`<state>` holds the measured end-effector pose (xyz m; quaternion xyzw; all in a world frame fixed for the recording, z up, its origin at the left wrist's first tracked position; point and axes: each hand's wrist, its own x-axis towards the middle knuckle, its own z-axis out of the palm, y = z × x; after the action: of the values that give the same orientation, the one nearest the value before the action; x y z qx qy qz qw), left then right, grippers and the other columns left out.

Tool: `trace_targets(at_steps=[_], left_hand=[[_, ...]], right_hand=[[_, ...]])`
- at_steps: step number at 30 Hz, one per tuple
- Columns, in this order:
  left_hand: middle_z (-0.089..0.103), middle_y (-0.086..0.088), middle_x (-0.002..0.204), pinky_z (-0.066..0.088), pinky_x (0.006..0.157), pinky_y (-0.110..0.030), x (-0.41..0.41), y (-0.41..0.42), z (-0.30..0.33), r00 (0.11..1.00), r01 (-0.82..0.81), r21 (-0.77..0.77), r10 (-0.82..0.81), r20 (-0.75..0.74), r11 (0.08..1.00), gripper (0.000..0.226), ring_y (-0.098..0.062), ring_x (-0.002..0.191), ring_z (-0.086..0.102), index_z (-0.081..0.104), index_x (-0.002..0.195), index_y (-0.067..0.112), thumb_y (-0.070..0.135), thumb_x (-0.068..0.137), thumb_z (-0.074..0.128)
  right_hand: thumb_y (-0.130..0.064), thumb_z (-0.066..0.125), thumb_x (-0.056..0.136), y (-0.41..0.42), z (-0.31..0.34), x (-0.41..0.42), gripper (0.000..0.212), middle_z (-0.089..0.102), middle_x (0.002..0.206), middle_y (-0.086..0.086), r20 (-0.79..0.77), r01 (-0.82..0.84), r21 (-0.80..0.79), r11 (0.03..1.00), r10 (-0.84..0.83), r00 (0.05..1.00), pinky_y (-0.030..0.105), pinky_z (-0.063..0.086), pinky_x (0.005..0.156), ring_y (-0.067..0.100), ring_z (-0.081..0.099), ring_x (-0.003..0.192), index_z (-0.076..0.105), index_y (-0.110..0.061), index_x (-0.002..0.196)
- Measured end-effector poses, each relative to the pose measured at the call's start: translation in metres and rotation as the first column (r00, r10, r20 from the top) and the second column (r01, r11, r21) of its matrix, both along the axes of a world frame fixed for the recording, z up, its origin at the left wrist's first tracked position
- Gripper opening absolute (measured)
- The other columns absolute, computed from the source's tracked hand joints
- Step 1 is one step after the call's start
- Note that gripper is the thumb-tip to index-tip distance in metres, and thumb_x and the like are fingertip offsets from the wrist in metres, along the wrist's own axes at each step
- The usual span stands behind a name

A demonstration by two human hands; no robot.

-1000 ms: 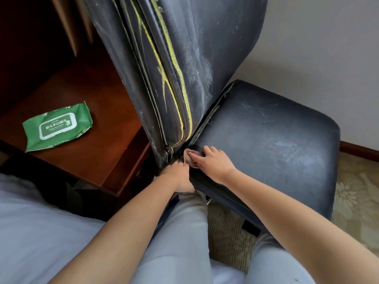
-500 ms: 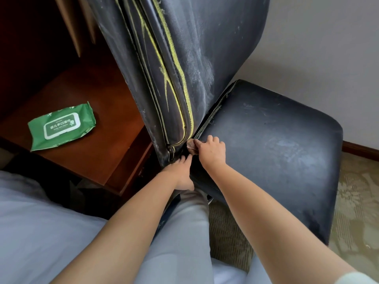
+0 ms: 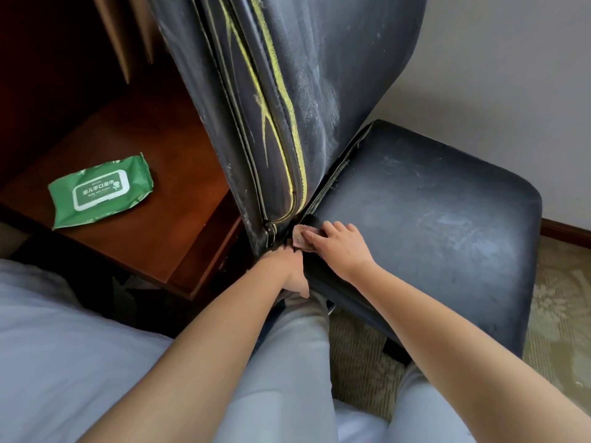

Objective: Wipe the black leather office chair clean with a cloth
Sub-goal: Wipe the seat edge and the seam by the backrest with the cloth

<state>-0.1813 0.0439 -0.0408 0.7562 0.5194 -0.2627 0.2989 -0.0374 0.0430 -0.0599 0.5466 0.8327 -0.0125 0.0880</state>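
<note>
Single head-worn view looks steeply down, close over the chair (image 3: 415, 225); wide-angle.

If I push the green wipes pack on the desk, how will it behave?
The wipes pack looks soft and wrinkled, so it would probably flex. It lies flat, so it likely slides on the desk rather than rolls or tips.
</note>
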Motion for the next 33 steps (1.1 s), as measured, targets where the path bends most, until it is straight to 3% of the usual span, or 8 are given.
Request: trace_targets(at_steps=[7,14,22,25,28,33], left_hand=[[-0.008,-0.013,0.16,0.017,0.119,-0.045,-0.004,0.004,-0.002,1.0,0.007,-0.022,-0.007,0.012,1.0,0.108,-0.028,0.148,-0.001,-0.005,0.153,0.006,0.044,0.083,0.068],[-0.013,-0.012,0.16,0.019,0.118,-0.047,-0.005,0.007,-0.004,1.0,0.014,-0.033,-0.013,0.022,0.999,0.108,-0.028,0.148,-0.002,-0.006,0.152,0.007,0.044,0.083,0.068],[0.008,-0.011,0.159,0.027,0.115,-0.049,-0.006,0.011,-0.009,1.0,0.027,-0.026,-0.026,0.017,0.999,0.104,-0.028,0.146,0.01,0.006,0.153,0.008,0.047,0.08,0.069],[-0.009,-0.011,0.16,0.022,0.117,-0.048,-0.007,0.008,-0.011,0.999,0.041,-0.022,-0.041,0.001,0.999,0.11,-0.027,0.148,0.0,-0.005,0.153,0.007,0.046,0.081,0.069],[-0.014,-0.013,0.159,0.019,0.118,-0.046,-0.006,0.006,-0.009,0.997,0.067,-0.009,-0.067,-0.031,0.998,0.11,-0.027,0.148,-0.003,-0.008,0.152,0.007,0.046,0.082,0.068],[0.004,-0.012,0.16,0.023,0.116,-0.045,-0.003,0.006,-0.004,0.997,0.075,-0.006,-0.075,-0.035,0.997,0.105,-0.027,0.147,0.007,0.0,0.153,0.006,0.047,0.082,0.066]], right_hand=[[-0.031,0.039,0.099,0.03,0.002,-0.011,0.046,0.047,0.118,0.006,0.066,0.09,0.019,0.996,-0.091,0.994,0.033,0.032,0.082,0.026,0.043,0.109,0.032,-0.034,0.144],[-0.027,0.039,0.099,0.054,0.003,-0.024,0.038,0.048,0.118,0.007,0.038,0.268,0.045,0.962,-0.269,0.962,0.033,0.034,0.086,0.027,0.043,0.111,0.046,-0.026,0.136],[-0.031,0.04,0.098,0.037,-0.003,-0.016,0.046,0.043,0.121,0.008,0.003,-0.069,-0.055,0.996,0.069,0.998,0.035,0.035,0.085,0.028,0.042,0.112,0.033,-0.037,0.143],[-0.031,0.038,0.099,0.053,0.002,-0.014,0.044,0.044,0.123,0.008,0.061,0.032,-0.012,0.999,-0.031,0.998,0.034,0.034,0.086,0.028,0.04,0.114,0.034,-0.037,0.143],[-0.03,0.039,0.098,0.06,0.002,-0.02,0.041,0.044,0.124,0.009,-0.003,0.194,-0.049,0.98,-0.195,0.981,0.034,0.034,0.09,0.029,0.039,0.117,0.042,-0.036,0.139],[-0.032,0.042,0.098,0.039,-0.004,-0.016,0.045,0.045,0.117,0.008,-0.127,0.004,-0.158,0.987,-0.024,0.992,0.034,0.036,0.084,0.03,0.042,0.113,0.037,-0.04,0.141]])
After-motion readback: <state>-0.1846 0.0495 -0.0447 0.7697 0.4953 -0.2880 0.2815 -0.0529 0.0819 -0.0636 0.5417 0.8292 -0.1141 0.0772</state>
